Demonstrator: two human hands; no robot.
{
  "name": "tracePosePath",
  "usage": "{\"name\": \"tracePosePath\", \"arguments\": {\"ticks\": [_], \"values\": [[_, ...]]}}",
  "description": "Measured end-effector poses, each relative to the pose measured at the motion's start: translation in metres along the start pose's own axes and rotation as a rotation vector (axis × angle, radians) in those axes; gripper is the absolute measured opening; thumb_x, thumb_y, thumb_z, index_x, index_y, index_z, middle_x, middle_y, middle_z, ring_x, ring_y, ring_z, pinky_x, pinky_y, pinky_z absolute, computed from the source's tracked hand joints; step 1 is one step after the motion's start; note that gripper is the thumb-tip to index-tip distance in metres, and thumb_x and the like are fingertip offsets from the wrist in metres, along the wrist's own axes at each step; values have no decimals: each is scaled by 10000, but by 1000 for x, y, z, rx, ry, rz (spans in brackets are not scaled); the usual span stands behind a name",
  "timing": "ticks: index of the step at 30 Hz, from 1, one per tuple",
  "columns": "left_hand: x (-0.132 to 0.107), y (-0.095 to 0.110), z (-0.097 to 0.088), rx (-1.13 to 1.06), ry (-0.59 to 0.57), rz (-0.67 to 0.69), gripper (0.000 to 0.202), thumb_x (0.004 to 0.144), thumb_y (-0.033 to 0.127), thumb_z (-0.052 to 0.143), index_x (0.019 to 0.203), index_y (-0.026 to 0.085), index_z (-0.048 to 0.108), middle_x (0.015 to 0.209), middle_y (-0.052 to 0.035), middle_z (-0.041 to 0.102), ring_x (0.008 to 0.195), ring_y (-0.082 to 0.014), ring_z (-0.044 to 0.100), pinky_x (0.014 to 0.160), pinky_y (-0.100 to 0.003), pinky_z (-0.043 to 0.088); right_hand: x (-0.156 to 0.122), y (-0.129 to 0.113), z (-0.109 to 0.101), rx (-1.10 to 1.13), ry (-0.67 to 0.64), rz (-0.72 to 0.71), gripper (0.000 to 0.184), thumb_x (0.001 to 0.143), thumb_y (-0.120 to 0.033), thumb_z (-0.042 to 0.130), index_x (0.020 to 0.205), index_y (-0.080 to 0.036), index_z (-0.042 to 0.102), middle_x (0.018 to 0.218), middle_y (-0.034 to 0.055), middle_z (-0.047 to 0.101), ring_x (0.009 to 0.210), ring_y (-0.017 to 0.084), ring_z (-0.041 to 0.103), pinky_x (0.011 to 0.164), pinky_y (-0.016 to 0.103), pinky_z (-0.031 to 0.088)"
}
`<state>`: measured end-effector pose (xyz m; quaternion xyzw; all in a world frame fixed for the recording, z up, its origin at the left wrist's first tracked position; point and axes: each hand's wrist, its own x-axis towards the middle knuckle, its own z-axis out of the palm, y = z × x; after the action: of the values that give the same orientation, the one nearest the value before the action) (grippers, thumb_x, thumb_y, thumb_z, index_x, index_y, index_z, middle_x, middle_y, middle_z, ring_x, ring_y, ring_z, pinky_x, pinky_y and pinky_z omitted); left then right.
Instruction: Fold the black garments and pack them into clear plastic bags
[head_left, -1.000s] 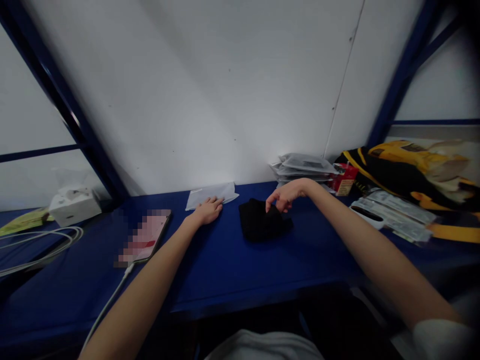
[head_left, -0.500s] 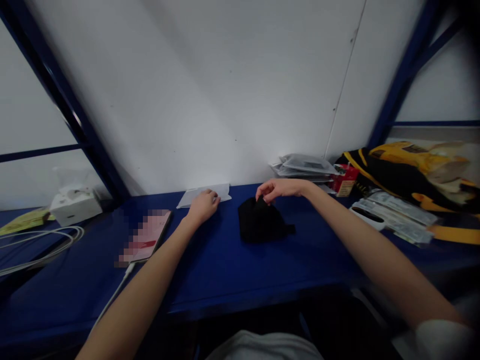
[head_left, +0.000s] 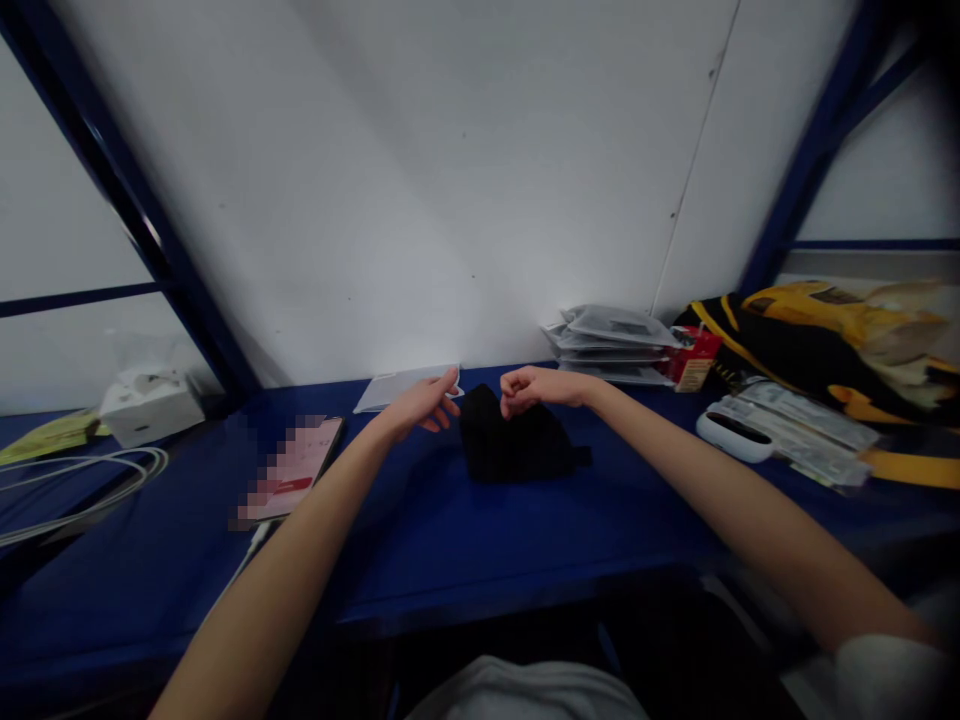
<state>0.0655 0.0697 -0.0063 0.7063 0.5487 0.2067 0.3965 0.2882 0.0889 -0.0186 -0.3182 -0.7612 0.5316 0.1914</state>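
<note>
In the head view, the black cloth bundle [head_left: 517, 445] lay on the blue table [head_left: 450, 560], nearer the wearer than the stack of packets [head_left: 615, 345] and mostly left of it. It was probably light, soft and floppy, with little risk of breaking; the raised fold at its left end seemed the best hold. Its long axis ran sideways, a small tab pointing right, below the stack. The right hand [head_left: 529, 388], left of the stack, had its fingers curled together at that fold; whether they pinched fabric could not be told. The left hand [head_left: 424, 400], farther left of the stack, was loosely spread beside a white packet [head_left: 381, 388].
</note>
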Motion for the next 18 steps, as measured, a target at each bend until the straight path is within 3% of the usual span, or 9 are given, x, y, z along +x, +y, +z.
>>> {"name": "tracePosePath", "arguments": {"ticks": [4, 7, 11, 14, 16, 18], "values": [[-7, 7, 9, 96, -140, 44, 462, 740, 474, 462, 1094, 177, 444, 980, -61, 582, 758, -143, 569, 600, -226, 451, 2, 0, 5, -189, -98, 16, 123, 658, -131, 523, 759, -189, 485, 782, -11, 543, 761, 107, 500, 732, 254, 361], [-7, 6, 12, 181, -143, 46, 493, 688, 295, 489, 1157, 175, 398, 957, -45, 583, 773, -138, 563, 590, -211, 441, -1, 0, 3, -226, -131, 113, 236, 642, -200, 585, 853, -186, 480, 847, 3, 540, 820, 126, 500, 749, 258, 360], [-5, -1, -3, 353, -86, -59, 551, 651, 252, 474, 1185, 153, 382, 885, -52, 607, 749, -165, 572, 548, -227, 435, -4, 1, -3, -439, -134, 336, 468, 560, -367, 687, 924, -181, 460, 816, 6, 512, 757, 148, 482, 662, 266, 359], [-4, -13, -20, 526, -127, -211, 549, 628, 220, 491, 1162, 132, 396, 813, -70, 624, 709, -194, 590, 534, -252, 444, -4, 1, -4, -605, -149, 433, 582, 498, -429, 712, 965, -187, 463, 862, 12, 495, 770, 164, 467, 637, 272, 349], [-1, -21, -25, 685, -66, -270, 548, 631, 197, 491, 1163, 110, 393, 818, -109, 628, 738, -226, 600, 577, -289, 456, -5, 1, -5, -685, -152, 485, 597, 479, -413, 717, 973, -192, 466, 884, 14, 486, 790, 174, 461, 639, 274, 345], [2, -26, -24, 811, 87, -194, 537, 655, 169, 465, 1180, 91, 380, 968, -172, 598, 883, -261, 577, 696, -336, 453, -6, 1, -7, -728, -162, 536, 589, 473, -378, 716, 974, -194, 466, 879, 12, 484, 790, 179, 459, 640, 276, 344]]}}
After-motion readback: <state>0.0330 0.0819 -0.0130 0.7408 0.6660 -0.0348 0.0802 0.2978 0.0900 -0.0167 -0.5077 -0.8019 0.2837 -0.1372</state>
